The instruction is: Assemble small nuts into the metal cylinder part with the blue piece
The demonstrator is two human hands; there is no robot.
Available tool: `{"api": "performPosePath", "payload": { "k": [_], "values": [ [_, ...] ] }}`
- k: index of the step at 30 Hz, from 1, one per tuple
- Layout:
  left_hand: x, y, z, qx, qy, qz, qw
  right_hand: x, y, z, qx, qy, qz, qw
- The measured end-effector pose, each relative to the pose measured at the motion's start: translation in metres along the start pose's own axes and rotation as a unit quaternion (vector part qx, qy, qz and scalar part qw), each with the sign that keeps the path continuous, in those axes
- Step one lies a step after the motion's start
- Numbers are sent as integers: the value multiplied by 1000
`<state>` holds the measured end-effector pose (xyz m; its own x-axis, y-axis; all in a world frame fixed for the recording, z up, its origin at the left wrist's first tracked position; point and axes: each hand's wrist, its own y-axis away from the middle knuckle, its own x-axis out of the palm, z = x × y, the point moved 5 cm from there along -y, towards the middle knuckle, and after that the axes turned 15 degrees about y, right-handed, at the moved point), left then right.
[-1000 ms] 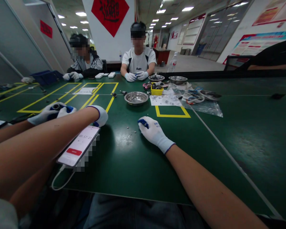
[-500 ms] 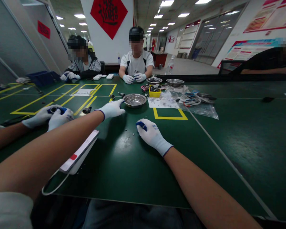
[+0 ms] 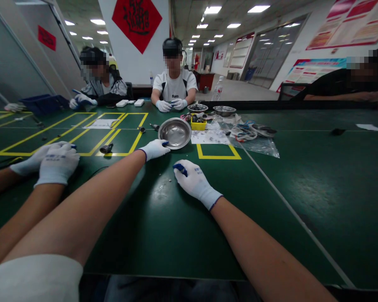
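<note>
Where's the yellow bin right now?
In the head view, the yellow bin sits on the table's far side, just right of the tilted steel bowl.

Dark-green table (image 3: 132, 243) — yellow tape (image 3: 219, 157), white gloves (image 3: 195, 181) with blue fingers (image 3: 180, 169), silver bowl (image 3: 175, 134) — black-on-red poster (image 3: 137, 25)

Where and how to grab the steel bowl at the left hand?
I'd pinch the near rim of the steel bowl, coming from the wearer's side, thumb and fingers on opposite faces of the wall. The rim is flared, and the open side tilts towards the wearer. The left hand is already at that near edge.
</note>
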<state>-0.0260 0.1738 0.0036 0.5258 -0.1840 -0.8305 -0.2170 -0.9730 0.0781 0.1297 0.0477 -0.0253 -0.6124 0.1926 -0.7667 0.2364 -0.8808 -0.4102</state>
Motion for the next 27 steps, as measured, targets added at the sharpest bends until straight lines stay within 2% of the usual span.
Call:
{"api": "performPosePath", "payload": {
  "k": [6,11,16,19,22,24,27],
  "values": [
    [1,0,3,0,-1,-23,1000,0,0,-1,0,-5,2,1000],
    [9,-1,-8,26,42,-39,998,0,-1,-1,5,-13,16,1000],
    [30,-2,-31,86,102,5,991,-2,-1,0,2,-6,9,1000],
    [36,-2,-36,98,128,20,987,-3,0,1,-1,-2,7,1000],
    [26,-4,-32,92,143,7,985,-3,0,2,-2,-3,10,1000],
    [9,-6,-23,77,154,-24,985,-2,0,2,-2,-2,10,1000],
    [-33,-2,1,18,109,-137,984,-2,0,2,-4,-2,7,1000]
  ]
}}
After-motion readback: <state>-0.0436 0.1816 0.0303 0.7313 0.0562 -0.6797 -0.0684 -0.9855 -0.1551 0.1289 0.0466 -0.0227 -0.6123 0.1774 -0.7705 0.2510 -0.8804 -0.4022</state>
